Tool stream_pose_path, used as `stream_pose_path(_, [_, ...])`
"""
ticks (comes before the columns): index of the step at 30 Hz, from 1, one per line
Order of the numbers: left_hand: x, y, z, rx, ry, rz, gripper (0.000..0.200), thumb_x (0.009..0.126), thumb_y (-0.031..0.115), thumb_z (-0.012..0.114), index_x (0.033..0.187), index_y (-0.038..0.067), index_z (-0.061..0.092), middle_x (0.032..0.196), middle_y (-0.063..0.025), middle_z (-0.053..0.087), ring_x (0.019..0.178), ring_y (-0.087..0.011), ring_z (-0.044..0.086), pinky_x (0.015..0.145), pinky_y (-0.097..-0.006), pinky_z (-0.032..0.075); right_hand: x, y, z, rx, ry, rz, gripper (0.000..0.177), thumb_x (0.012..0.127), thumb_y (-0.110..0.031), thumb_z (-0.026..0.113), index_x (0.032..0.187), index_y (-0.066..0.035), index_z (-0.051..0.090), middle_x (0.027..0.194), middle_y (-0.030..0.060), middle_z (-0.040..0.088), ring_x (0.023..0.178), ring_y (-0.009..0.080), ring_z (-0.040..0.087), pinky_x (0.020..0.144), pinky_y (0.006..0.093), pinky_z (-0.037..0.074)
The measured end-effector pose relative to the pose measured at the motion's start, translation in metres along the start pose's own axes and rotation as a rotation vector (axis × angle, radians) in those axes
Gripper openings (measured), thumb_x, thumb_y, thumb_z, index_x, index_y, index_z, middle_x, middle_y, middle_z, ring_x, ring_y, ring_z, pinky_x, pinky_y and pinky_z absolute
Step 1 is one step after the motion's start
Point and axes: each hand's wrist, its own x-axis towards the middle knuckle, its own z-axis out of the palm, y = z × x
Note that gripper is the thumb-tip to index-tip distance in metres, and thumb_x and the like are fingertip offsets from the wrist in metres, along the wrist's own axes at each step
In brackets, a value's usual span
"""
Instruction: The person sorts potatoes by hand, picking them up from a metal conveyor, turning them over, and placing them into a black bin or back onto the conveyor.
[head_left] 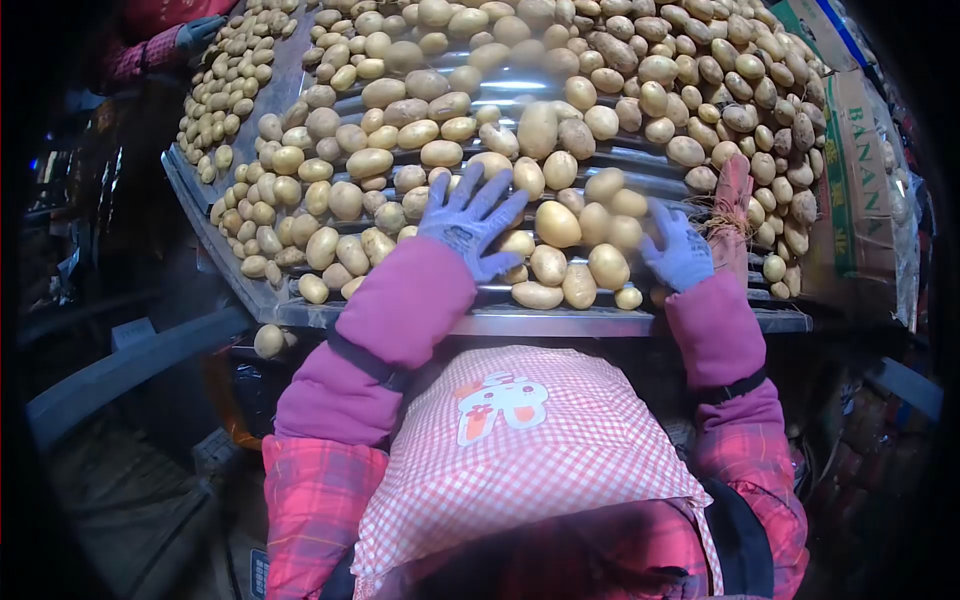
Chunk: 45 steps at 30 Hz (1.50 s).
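Closest is a pink checked apron (520,470) with a rabbit picture on it. Just past it runs the near metal edge of the roller table (560,322). One potato (268,341) sits off the near left corner, below the edge.

The left hand (470,222) wears a blue glove. It lies flat on the potatoes (557,224) near the front edge, with its fingers spread wide, and it holds nothing. The right hand (680,252), also gloved, touches potatoes closer to the right edge. It is blurry, so I cannot tell if it grips one. Beside it stands a reddish thing with loose threads (735,205).

A small heap of potatoes lies between the two hands. Bare rollers (620,160) show just behind them, and that is the only open room. Farther back, potatoes cover the table from edge to edge.

A banana box (858,170) stands along the right edge. At the far left corner is another person's gloved hand (200,30).
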Motion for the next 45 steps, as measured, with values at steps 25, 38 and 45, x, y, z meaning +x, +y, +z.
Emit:
stream_pose_path(25, [0.056, 0.032, -0.021, 0.11, -0.267, -0.279, 0.06, 0.072, 0.037, 0.07, 0.125, 0.019, 0.047, 0.125, -0.0095, 0.043, 0.107, -0.024, 0.054, 0.078, -0.0448, 0.043, 0.011, -0.057, -0.023, 0.984, -0.319, -0.124, 0.055, 0.084, -0.034, 0.069, 0.126, -0.005, 0.05, 0.108, 0.0037, 0.058, 0.095, 0.0103, 0.055, 0.082, 0.0255, 0.047])
stream_pose_path(38, [-0.003, -0.016, -0.036, -2.57, 0.153, -0.36, 0.055, 0.087, 0.018, 0.059, 0.138, 0.011, 0.04, 0.131, -0.015, 0.049, 0.118, -0.0301, 0.051, 0.093, -0.0473, 0.05, 0.064, -0.097, -0.013, 1.753, -0.597, 0.16, 0.045, 0.093, -0.033, 0.055, 0.129, -0.007, 0.047, 0.12, 0.0114, 0.056, 0.099, 0.0256, 0.06, 0.085, 0.0392, 0.051])
stream_pose_path(45, [-0.014, -0.034, -0.019, -2.202, 0.607, 0.08, 0.057, 0.091, 0.018, 0.056, 0.14, 0.002, 0.032, 0.14, -0.0132, 0.043, 0.127, -0.0245, 0.044, 0.106, -0.0367, 0.04, 0.088, -0.174, -0.02, 1.801, -0.802, 0.059, 0.053, 0.093, -0.032, 0.053, 0.136, -0.004, 0.039, 0.129, 0.0141, 0.052, 0.111, 0.0287, 0.057, 0.095, 0.0444, 0.047])
